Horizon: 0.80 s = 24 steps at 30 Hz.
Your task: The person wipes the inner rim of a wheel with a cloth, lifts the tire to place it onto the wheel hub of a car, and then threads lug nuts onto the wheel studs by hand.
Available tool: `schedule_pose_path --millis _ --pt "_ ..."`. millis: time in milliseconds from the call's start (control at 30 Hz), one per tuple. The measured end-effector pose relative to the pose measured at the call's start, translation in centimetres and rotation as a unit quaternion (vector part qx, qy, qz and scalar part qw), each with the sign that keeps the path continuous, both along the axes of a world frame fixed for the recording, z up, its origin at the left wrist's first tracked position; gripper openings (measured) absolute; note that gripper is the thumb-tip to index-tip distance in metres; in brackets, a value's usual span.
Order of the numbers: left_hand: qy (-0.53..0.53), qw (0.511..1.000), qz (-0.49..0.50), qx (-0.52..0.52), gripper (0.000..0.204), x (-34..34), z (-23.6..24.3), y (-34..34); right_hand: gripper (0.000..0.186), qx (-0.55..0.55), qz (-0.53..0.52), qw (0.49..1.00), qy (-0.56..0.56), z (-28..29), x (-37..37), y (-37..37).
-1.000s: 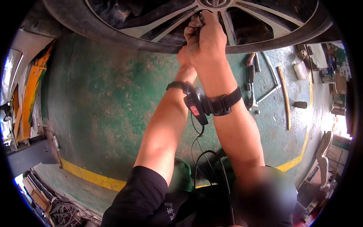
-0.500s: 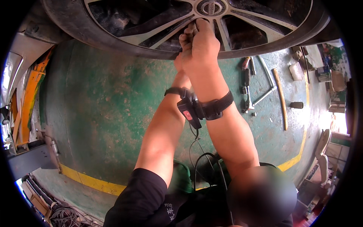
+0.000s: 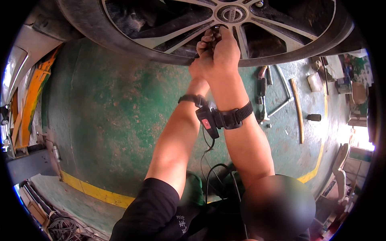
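A car wheel point(image 3: 185, 42) with a dark tyre and silver spokes spans the top of the view, its round hub cap point(image 3: 231, 15) near the middle. Just below the cap, my right hand point(image 3: 225, 50) is closed, its thumb and fingers pinched at a small shiny wheel nut point(image 3: 217, 27) between the spokes. My left hand point(image 3: 198, 69) lies behind the right one, near the tyre's lower edge. Most of it is covered, and its fingers cannot be told apart.
On the green floor to the right lie a ratchet wrench point(image 3: 262, 96), an angled metal bar point(image 3: 287, 86), a wooden stick point(image 3: 298, 110) and a dark socket point(image 3: 314, 117). At left stands an orange metal frame point(image 3: 34, 96). Coiled cables point(image 3: 66, 229) sit lower left.
The wheel and both hands appear slightly lower and further right in the picture. My right fingers have shifted a little, and the shiny nut now shows at their tips.
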<state>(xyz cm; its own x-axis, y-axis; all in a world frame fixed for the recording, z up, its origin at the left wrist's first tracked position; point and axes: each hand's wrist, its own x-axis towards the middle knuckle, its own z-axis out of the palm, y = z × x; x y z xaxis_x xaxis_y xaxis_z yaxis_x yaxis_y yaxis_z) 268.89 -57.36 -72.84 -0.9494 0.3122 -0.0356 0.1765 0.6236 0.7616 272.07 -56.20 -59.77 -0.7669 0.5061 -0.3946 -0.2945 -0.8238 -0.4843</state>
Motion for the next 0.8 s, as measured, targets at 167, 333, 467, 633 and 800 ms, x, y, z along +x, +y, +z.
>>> schedule_pose_path --millis 167,333,467,633,800 --pt "0.0 1.0 -0.003 0.001 0.053 0.1 -0.1 0.2 0.016 0.052 -0.036 0.998 -0.03 -0.3 -0.3 -0.1" --pt "-0.003 1.0 -0.005 0.002 0.054 0.2 -0.2 0.2 0.017 0.005 -0.009 1.0 0.017 -0.5 0.1 0.3" --pt "-0.003 1.0 -0.005 0.004 0.055 0.1 -0.2 0.3 0.019 0.041 0.02 0.999 -0.004 -0.2 0.3 0.0" --pt "-0.001 1.0 -0.006 0.001 0.056 0.2 -0.2 0.6 0.018 0.07 0.023 0.997 -0.021 -1.0 0.4 0.4" --pt "-0.011 1.0 0.007 -0.015 0.056 0.6 -0.3 0.5 0.023 0.262 0.008 0.963 -0.064 -0.6 3.2 0.8"
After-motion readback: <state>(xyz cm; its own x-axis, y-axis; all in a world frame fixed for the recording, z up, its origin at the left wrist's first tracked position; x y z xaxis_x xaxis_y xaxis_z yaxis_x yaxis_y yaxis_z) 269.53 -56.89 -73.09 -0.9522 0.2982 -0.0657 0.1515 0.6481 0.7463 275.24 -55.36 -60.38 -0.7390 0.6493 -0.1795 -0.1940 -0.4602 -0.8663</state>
